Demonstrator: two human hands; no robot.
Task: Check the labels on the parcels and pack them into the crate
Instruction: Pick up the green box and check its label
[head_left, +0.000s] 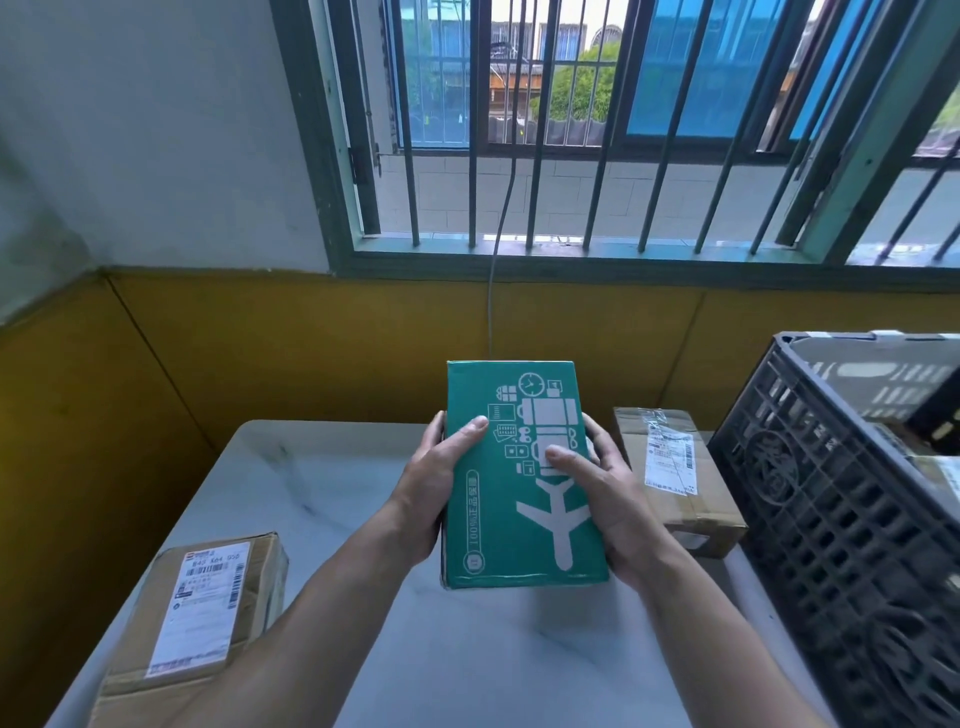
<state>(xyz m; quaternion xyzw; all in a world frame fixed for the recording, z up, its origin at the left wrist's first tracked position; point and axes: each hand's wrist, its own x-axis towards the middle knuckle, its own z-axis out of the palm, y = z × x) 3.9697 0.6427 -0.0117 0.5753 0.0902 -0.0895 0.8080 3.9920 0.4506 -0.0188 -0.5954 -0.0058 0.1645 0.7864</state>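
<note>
Head view: left hand (428, 488), right hand (615, 501) fingers clasp green parcel (498, 535); brown parcel (670, 467) beside crate (831, 519).

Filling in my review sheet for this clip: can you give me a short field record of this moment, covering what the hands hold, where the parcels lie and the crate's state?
held item: green box, printed face up, no shipping label visible on that face
left hand: grips the box's left edge, thumb on top
right hand: grips the box's right edge, thumb on top
near brown parcel: front left of the table, label up
far brown parcel: beside the crate, label up
crate: black, on the right, parcels partly visible inside
table: white, below the held box
</note>
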